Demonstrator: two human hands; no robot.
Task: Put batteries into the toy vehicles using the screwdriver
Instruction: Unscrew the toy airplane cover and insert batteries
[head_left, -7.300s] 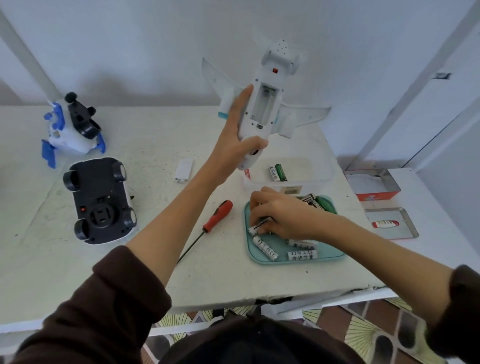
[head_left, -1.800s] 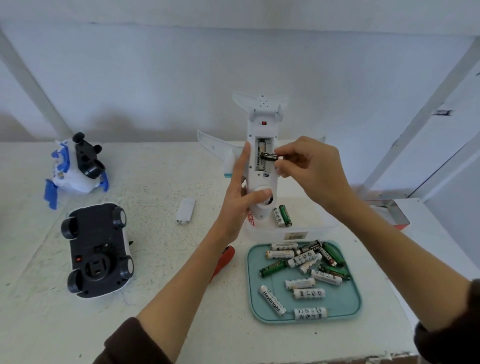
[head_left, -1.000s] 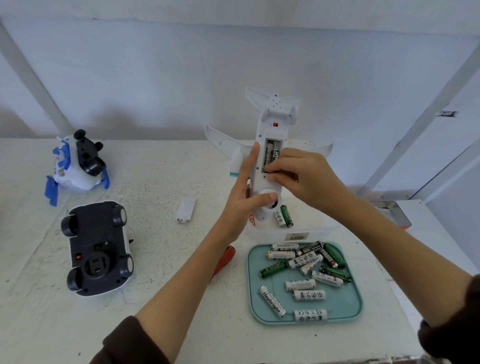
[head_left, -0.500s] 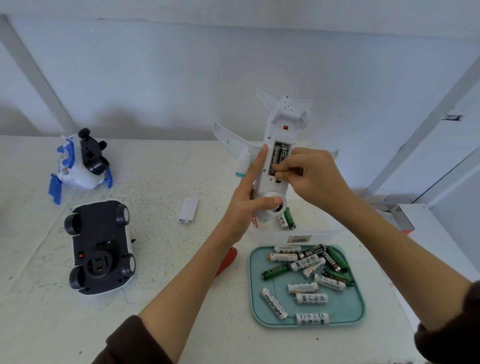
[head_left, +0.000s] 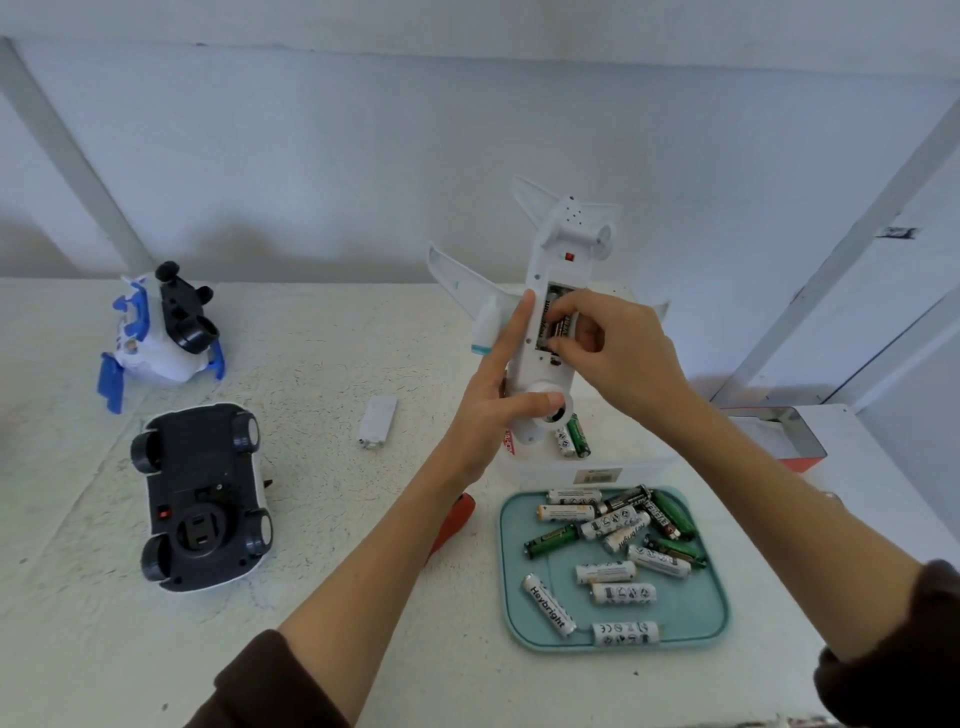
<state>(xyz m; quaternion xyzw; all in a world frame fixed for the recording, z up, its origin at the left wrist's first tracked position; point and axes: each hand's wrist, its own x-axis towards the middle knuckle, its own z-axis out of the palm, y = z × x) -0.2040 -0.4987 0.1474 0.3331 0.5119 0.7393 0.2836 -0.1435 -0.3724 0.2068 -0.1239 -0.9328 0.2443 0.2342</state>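
Note:
A white toy airplane stands nose down, its open belly compartment facing me. My left hand grips its fuselage, thumb across the front and index finger along the side. My right hand pinches a dark battery with thumb and curled fingers inside the compartment, next to another battery seated there. The loose white battery cover lies on the table to the left. The red screwdriver handle shows under my left forearm; its shaft is hidden.
A teal tray holds several loose batteries at front right. Behind it a clear box holds two batteries. An upturned black toy car and a blue-white toy sit at left. A metal-and-red box is at right.
My right hand brought a battery from the tray up to the airplane and has worked it lengthwise into the compartment. The airplane has tilted slightly in my left hand.

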